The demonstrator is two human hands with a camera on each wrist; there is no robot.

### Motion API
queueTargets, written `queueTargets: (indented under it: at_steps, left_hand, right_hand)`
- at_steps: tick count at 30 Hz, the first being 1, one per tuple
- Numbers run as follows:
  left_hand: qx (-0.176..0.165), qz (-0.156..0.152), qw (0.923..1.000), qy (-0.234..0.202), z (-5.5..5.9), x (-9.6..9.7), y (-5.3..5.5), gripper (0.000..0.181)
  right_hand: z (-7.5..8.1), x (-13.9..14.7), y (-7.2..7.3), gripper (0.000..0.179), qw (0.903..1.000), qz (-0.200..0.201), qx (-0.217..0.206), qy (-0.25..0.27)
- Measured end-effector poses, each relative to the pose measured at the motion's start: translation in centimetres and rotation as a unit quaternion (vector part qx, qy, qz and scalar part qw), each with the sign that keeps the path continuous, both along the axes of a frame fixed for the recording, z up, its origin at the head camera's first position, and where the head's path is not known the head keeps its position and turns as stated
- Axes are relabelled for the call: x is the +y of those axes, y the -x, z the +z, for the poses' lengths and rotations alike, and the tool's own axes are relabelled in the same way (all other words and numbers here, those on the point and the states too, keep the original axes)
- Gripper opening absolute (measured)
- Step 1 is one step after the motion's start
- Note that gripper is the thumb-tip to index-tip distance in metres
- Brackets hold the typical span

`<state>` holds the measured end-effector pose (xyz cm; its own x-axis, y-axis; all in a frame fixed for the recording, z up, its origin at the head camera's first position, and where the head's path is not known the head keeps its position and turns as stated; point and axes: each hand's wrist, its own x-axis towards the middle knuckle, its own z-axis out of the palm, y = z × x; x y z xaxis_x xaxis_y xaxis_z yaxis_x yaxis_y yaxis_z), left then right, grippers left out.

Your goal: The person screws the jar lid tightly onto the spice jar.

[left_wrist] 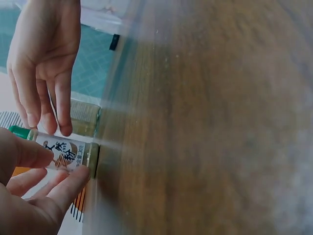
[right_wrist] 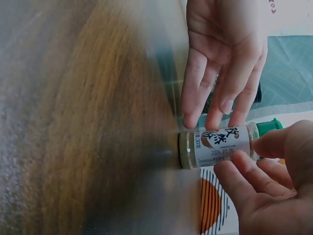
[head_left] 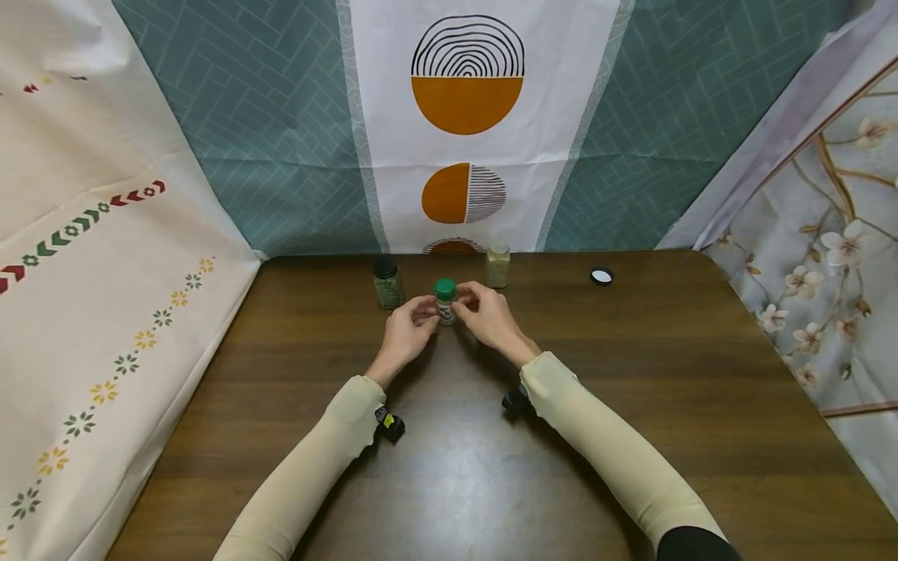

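A small spice bottle (head_left: 446, 310) with a green cap (head_left: 445, 289) and a white label stands upright on the table, between both hands. My left hand (head_left: 405, 335) is at its left side, thumb and fingers loosely extended beside the glass. From the right, my right hand (head_left: 493, 319) reaches to the bottle, its thumb near the neck in the right wrist view. Each wrist view shows the opposite hand's fingers fairly straight, with tips at or very near the bottle. Whether they press on it is hard to see.
A black-lidded jar of green flakes (head_left: 389, 290) stands behind the left hand. Beyond the right hand is a jar of pale yellowish contents (head_left: 497, 269). A black lid (head_left: 601, 276) lies farther right on the brown table (head_left: 666, 351). Patterned cloths hang along the back and sides.
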<state>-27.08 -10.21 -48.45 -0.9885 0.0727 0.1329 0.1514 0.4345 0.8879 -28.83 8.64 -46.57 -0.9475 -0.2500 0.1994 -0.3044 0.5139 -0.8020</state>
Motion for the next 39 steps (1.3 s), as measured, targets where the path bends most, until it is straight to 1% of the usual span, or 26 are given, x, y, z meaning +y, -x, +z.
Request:
queueTargets:
  at_steps: [3,7,9,14,17,22,26,29,31,36,39]
  left_hand:
    - [-0.009,0.002,0.9999,-0.007,-0.1,0.1,-0.1,0.040]
    - [-0.015,0.007,0.9997,-0.017,-0.1,0.3,-0.2,0.036]
    - [-0.018,0.004,0.9996,-0.021,-0.1,0.3,-0.2,0.034]
    - [-0.038,-0.015,0.9988,-0.029,0.1,0.4,-0.2,0.038]
    - [-0.049,-0.030,0.9981,-0.023,0.4,0.3,0.0,0.044]
    - [-0.067,-0.067,0.9955,-0.001,0.8,0.3,0.4,0.053]
    - [-0.079,-0.081,0.9936,0.006,0.8,0.2,0.3,0.056]
    - [-0.079,-0.081,0.9936,0.006,0.7,0.1,0.1,0.057]
    - [-0.072,-0.077,0.9944,0.011,0.6,0.1,0.0,0.056]
    - [-0.052,-0.069,0.9961,0.019,0.3,0.2,-0.1,0.050]
    - [-0.045,-0.077,0.9958,0.021,0.5,0.4,-0.3,0.046]
  right_hand:
    - [-0.2,0.1,0.0,0.034,1.0000,0.003,-0.006,0.003]
    - [-0.4,0.2,0.1,0.035,0.9998,0.009,-0.014,0.007]
    - [-0.3,0.2,0.2,0.037,0.9996,0.015,-0.020,0.011]
    - [-0.3,0.2,0.5,0.045,0.9983,0.041,-0.038,0.016]
    - [-0.3,0.2,0.6,0.049,0.9974,0.055,-0.045,0.008]
    - [-0.4,0.7,0.6,0.048,0.9964,0.068,-0.048,-0.013]
    - [-0.5,1.3,0.5,0.047,0.9960,0.073,-0.045,-0.026]
    - [-0.4,2.1,0.3,0.046,0.9958,0.075,-0.044,-0.028]
    - [-0.3,2.9,0.2,0.046,0.9959,0.072,-0.046,-0.029]
    - [0.1,4.8,0.1,0.043,0.9976,0.049,-0.034,-0.036]
    - [0.4,6.0,0.3,0.042,0.9985,0.032,-0.022,-0.038]
